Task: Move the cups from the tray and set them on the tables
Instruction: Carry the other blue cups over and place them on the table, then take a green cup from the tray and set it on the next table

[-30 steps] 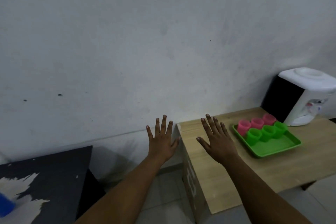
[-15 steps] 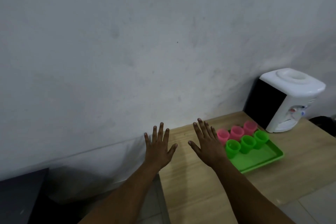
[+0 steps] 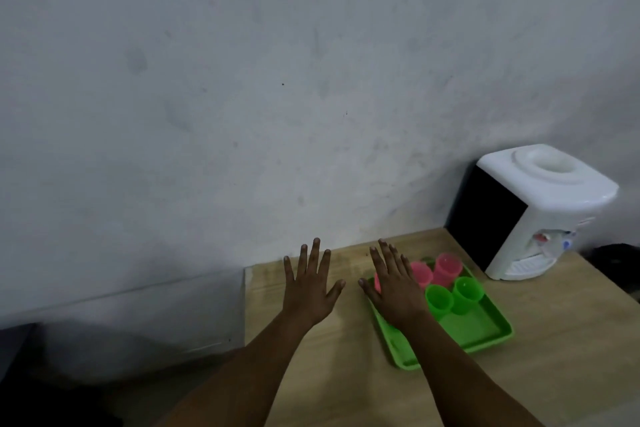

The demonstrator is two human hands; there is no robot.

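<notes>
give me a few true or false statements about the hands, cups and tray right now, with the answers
1. Both hands are open with fingers spread. True: the left hand and right hand hold nothing.
2. The tray is red. False: it is green.
3. The pink cups stand in the tray's far row, behind the green cups. True.
4. The left hand grips a green cup. False: it is off the tray, left of it.
5. The water dispenser stands left of the tray. False: it is to the right, by the wall.

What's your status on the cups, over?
Left hand and right hand open, empty. Cups on green tray. Right hand hides some cups.
</notes>
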